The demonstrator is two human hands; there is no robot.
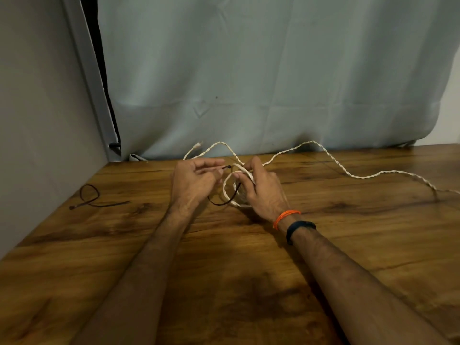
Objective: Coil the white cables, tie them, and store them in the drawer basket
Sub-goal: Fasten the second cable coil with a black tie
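Seemingly, tie (pixel 225 195) between left fingers (pixel 211 163).

Glossy grained wood table (pixel 224 270), twisted white braided cable (pixel 348 174), creased matt cloth curtain (pixel 249 70)

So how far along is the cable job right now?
Done: one white cable is coiled, gripped by the right hand. In hand: the left hand pinches a dark tie looped under that coil, not yet cinched. Left: the long white cable lies uncoiled across the table, a spare tie waits at left, and no drawer basket is in view.
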